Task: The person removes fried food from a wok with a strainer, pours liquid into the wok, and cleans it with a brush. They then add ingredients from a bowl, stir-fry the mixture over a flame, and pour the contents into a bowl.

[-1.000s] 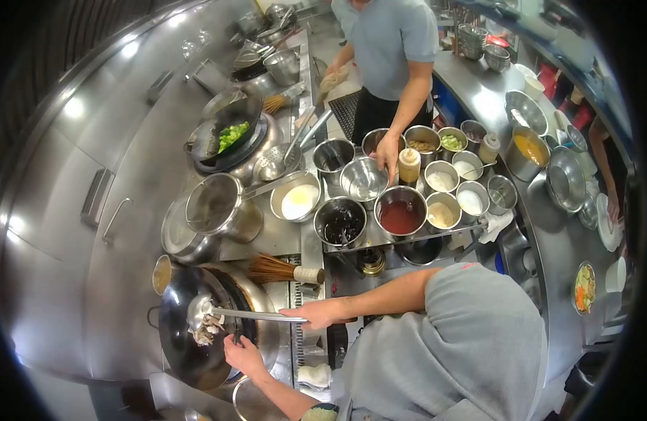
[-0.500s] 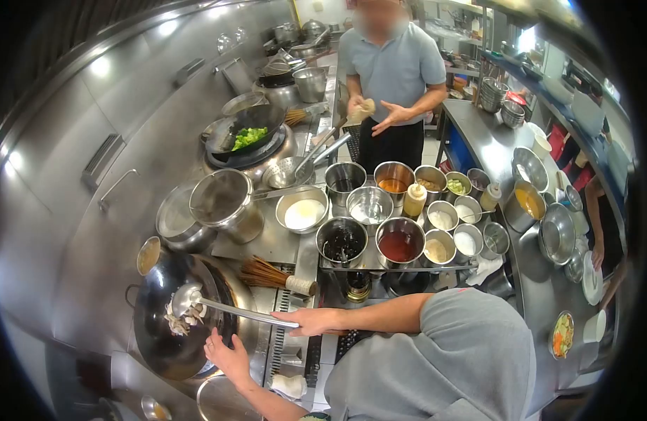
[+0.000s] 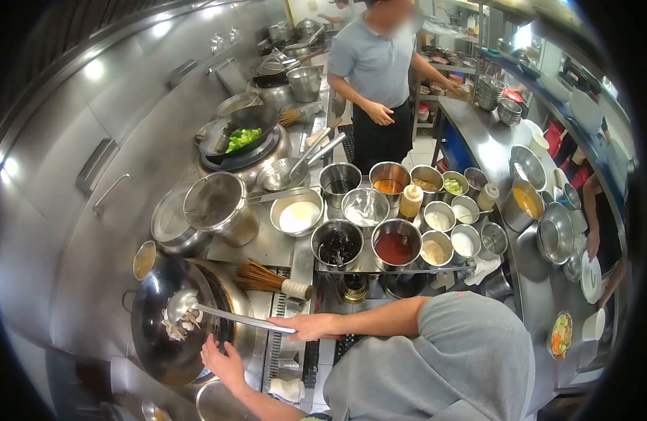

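Note:
My right hand [image 3: 311,326] is closed round the handle of a metal ladle [image 3: 232,315]. Its bowl rests in the black wok [image 3: 151,351] at the lower left, against a small heap of pale, sliced pieces, perhaps mushrooms [image 3: 174,329]. My left hand [image 3: 223,363] hovers over the wok's edge nearest me, fingers spread and holding nothing. A bundled bamboo wok brush [image 3: 267,279] lies beside the wok, just beyond the ladle handle.
Metal pots of sauces [image 3: 397,245] and seasonings crowd the stand ahead, with a squeeze bottle [image 3: 410,201]. Farther left, a second wok [image 3: 260,119] holds chopped greens [image 3: 243,139]. A co-worker [image 3: 379,70] stands beyond. A vegetable plate [image 3: 560,335] sits on the right counter.
The co-worker has turned to the right and stretched an arm toward the far counter; the light cloth-like thing is no longer seen in the hand. My hands and the ladle have barely moved.

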Demonstrator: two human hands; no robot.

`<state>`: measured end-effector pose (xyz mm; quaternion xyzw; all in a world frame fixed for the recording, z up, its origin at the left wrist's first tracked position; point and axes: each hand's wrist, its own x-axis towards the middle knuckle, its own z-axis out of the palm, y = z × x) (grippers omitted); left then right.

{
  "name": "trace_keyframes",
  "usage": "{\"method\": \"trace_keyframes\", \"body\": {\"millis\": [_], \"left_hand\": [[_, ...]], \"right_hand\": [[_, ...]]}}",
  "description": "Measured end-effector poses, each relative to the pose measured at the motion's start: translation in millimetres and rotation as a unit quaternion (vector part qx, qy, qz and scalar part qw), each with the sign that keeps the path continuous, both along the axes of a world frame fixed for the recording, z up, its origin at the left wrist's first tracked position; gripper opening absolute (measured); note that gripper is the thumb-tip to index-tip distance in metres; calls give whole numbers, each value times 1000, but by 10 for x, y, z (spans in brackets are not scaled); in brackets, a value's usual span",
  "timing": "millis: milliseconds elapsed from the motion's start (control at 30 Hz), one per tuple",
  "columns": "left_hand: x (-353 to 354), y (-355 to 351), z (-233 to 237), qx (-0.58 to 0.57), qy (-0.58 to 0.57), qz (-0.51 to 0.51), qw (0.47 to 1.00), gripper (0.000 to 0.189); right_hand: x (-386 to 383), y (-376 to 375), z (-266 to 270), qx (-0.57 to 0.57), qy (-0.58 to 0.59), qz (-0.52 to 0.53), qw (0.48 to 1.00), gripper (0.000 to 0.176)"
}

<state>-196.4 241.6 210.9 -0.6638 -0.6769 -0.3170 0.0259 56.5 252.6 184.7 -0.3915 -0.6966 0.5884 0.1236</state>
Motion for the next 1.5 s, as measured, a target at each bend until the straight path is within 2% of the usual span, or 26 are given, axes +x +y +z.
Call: {"method": "trace_keyframes", "body": {"millis": [33,133,233,333,433,533,733,833,933,1033,1133,1267,1500], "left_hand": [[-8,0,11,-2,7,1,1000,40],[-1,-1,31,-12,4,5,1000,40],[-20,9,0,-8,18,2,1000,40],[-7,8,20,-19,9,5,1000,41],[37,-9,45,-8,4,8,1000,41],[45,4,57,-42,2,22,999,44],[174,-53,114,-8,-97,46,994,46],[173,-35,101,8,-139,31,990,38],[131,-23,114,-47,-102,50,992,31],[58,-25,105,-44,4,1,999,21],[28,-36,43,-9,33,-24,999,16],[101,-80,92,-7,17,-12,1000,14],[28,-51,27,-18,19,-16,1000,23]], "right_hand": [[0,-8,69,-31,-9,4,999,75],[-119,30,-423,70,15,-13,997,74],[-124,14,-485,95,41,-20,994,74],[2,-80,91,-23,18,-13,999,72],[13,-86,153,-86,35,-20,995,68],[-121,-5,-361,120,60,-30,991,63],[-136,-25,-353,169,50,-33,984,63],[-53,-77,60,96,-1,-5,995,67],[-146,-51,-255,146,27,-15,989,70],[-128,-41,-186,126,12,-5,992,72],[-126,-36,-157,109,2,-6,994,72],[-87,-43,-9,56,-5,2,998,73],[-134,-25,-147,119,6,-8,993,76]]}}
